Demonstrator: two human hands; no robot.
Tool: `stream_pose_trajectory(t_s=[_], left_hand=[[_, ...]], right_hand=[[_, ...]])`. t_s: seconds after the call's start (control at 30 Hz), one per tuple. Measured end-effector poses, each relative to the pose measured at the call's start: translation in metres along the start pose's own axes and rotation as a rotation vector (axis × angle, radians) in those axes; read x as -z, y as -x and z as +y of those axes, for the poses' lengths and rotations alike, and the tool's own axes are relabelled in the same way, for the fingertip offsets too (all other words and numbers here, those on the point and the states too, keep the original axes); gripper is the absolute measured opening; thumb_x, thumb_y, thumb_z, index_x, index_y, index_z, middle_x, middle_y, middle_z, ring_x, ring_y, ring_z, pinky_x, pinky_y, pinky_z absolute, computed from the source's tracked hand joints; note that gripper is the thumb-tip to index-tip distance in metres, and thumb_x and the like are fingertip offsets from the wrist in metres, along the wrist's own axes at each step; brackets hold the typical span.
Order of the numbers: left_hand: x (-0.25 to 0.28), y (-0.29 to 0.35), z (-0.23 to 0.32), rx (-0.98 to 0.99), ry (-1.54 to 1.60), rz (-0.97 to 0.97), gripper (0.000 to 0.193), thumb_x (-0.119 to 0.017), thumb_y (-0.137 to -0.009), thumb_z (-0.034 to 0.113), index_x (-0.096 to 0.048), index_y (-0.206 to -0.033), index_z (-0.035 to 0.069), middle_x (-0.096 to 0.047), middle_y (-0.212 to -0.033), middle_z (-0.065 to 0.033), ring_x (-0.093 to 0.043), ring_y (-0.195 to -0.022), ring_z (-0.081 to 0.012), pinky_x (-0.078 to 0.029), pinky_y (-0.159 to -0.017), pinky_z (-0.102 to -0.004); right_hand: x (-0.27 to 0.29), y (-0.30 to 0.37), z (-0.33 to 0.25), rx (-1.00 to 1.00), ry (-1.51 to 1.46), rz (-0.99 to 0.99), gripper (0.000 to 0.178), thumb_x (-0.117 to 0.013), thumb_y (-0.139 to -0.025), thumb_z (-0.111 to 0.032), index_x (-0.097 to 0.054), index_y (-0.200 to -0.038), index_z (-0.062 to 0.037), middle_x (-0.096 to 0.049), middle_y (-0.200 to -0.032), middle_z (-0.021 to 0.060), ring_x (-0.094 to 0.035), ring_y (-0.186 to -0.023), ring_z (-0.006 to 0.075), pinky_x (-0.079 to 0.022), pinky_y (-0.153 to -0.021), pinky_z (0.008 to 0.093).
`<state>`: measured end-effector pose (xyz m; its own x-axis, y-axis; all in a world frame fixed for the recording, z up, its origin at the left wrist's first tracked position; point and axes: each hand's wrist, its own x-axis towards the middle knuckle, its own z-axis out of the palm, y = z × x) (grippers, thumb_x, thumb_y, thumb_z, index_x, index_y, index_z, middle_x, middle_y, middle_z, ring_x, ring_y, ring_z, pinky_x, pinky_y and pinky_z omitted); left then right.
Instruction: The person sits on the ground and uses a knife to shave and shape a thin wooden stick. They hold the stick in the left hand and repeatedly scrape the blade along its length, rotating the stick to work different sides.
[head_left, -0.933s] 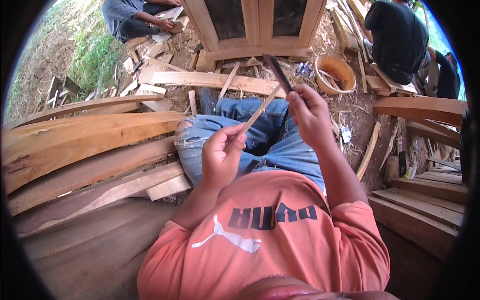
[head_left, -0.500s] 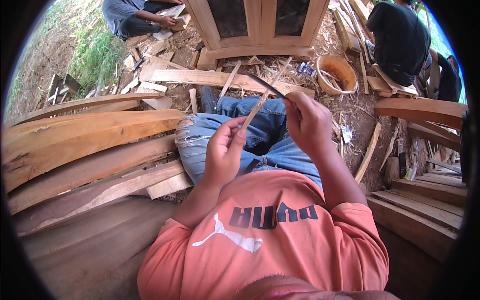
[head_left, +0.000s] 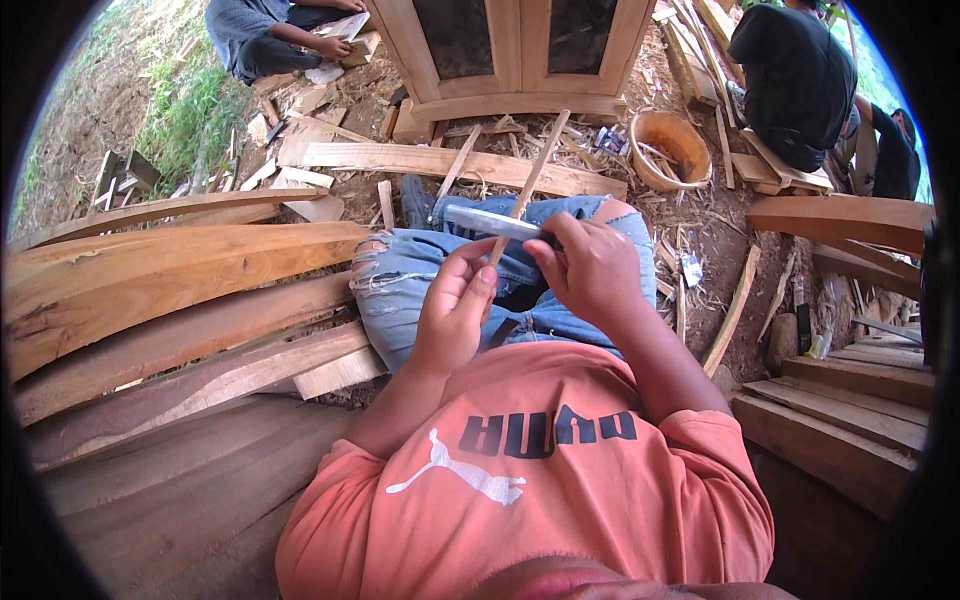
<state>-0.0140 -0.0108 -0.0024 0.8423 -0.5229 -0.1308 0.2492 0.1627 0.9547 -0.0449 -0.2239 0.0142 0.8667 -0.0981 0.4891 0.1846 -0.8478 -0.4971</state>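
Note:
I sit on stacked planks with my knees in torn blue jeans (head_left: 420, 280). My left hand (head_left: 452, 318) grips the lower end of a thin wooden stick (head_left: 530, 180) that slants up and away from me. My right hand (head_left: 590, 268) holds a knife with a grey metal blade (head_left: 490, 222); the blade lies flat across the stick, pointing left. Both hands are close together above my lap.
Long curved planks (head_left: 170, 270) lie stacked at my left. A wooden cabinet frame (head_left: 500, 60) stands ahead, with a board and offcuts before it. A round basket (head_left: 670, 150) sits at right. One person sits at top left (head_left: 270, 35), another at top right (head_left: 795, 80). Plank steps (head_left: 850, 400) are at right.
My right hand has come down from a raised position, and the knife blade has swung from pointing up to lying flat across the stick. The stick has tilted more upright.

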Motion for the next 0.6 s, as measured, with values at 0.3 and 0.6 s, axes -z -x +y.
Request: stream_pose_trajectory(t_s=[0.3, 0.6], left_hand=[[-0.003, 0.007, 0.007, 0.081, 0.12, -0.019, 0.036, -0.054, -0.113, 0.021, -0.053, -0.146, 0.006, -0.051, -0.086, 0.0028, -0.035, -0.058, -0.0003, -0.027, -0.05, -0.0175], [-0.006, 0.004, 0.013, 0.068, 0.156, -0.036, 0.036, -0.054, -0.113, 0.021, -0.054, -0.145, 0.005, -0.049, -0.085, 0.004, -0.034, -0.059, -0.0001, -0.027, -0.051, -0.0176]], right_hand=[[0.003, -0.006, 0.002, 0.069, 0.039, 0.016, 0.036, -0.076, -0.095, -0.046, -0.065, -0.088, -0.012, -0.065, -0.065, 0.0095, -0.068, -0.062, 0.0325, -0.051, -0.055, 0.045], [0.009, -0.015, 0.011, 0.062, 0.135, 0.109, 0.037, -0.074, -0.097, -0.046, -0.065, -0.087, -0.0124, -0.066, -0.065, 0.009, -0.068, -0.06, 0.0316, -0.05, -0.052, 0.044]])
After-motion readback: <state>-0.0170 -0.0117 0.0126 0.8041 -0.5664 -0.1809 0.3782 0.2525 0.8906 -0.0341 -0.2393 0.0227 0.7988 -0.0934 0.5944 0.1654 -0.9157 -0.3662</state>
